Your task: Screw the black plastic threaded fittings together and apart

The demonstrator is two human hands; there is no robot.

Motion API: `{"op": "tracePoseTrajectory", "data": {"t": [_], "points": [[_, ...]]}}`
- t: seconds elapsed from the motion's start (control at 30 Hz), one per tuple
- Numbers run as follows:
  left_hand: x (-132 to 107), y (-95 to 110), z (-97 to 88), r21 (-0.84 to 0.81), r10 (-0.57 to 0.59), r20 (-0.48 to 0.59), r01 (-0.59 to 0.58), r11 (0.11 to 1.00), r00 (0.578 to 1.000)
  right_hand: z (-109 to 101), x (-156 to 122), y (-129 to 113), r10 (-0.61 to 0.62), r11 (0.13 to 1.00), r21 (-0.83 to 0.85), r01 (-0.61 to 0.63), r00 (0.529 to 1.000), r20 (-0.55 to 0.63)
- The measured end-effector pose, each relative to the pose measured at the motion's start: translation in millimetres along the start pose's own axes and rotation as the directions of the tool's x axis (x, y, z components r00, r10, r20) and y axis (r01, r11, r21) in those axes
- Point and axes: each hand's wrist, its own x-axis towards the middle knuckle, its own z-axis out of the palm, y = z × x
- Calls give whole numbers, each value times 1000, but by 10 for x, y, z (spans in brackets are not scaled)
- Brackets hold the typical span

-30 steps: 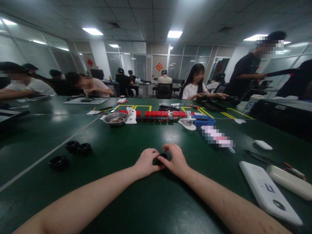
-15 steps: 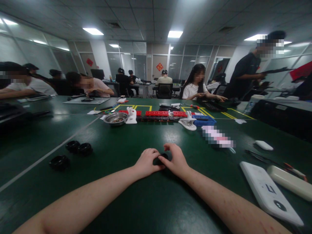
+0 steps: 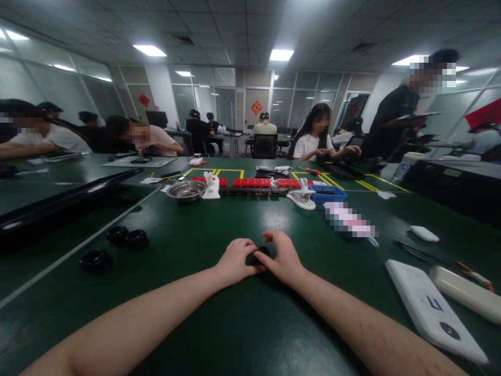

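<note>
My left hand (image 3: 237, 262) rests low over the green table, its fingers curled round the left side of a small black round part (image 3: 263, 252). From the other side my right hand (image 3: 286, 261) reaches in, thumb across the part and index finger bent above it. Most of the part is hidden between the hands, so its exact kind does not show. Off to the left lie three thick black rings, one nearer ring (image 3: 96, 261) and a pair (image 3: 136, 239) side by side.
Beyond my hands stand a metal bowl (image 3: 187, 191) of small pieces, a red strip (image 3: 252, 182), white clamp-like stands (image 3: 302, 196) and a blue tray (image 3: 329, 194). At right lie a white device (image 3: 434, 308) and a cream bar (image 3: 467, 292). A long black object (image 3: 70, 196) extends from the left.
My hands and the black part look unmoved. A long black object now stretches across the left of the table. The standing person's held flat object has changed angle.
</note>
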Motion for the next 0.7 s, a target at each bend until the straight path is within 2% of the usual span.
{"op": "tracePoseTrajectory", "data": {"t": [0.23, 0.3, 0.43, 0.53, 0.7], "points": [[11, 0, 2, -26, -23, 15, 23, 999, 1000, -21, -30, -29, -168, 977, 151, 151, 981, 100], [10, -4, 2, -20, -23, 10, 24, 1000, 1000, -23, -29, -32, -144, 982, 136, 133, 987, 76], [1, -5, -1, -2, 10, -8, -10, 1000, 1000, -6, -4, -18, 8, 1000, 14, -8, 1000, -12], [1, 1, -4, -1, 10, -14, -10, 1000, 1000, 1, 4, -8, 37, 999, -18, -37, 999, 37], [4, 12, -10, -21, -3, -9, 3, 1000, 1000, -8, -29, -10, -135, 988, 93, 123, 982, 135]]}}
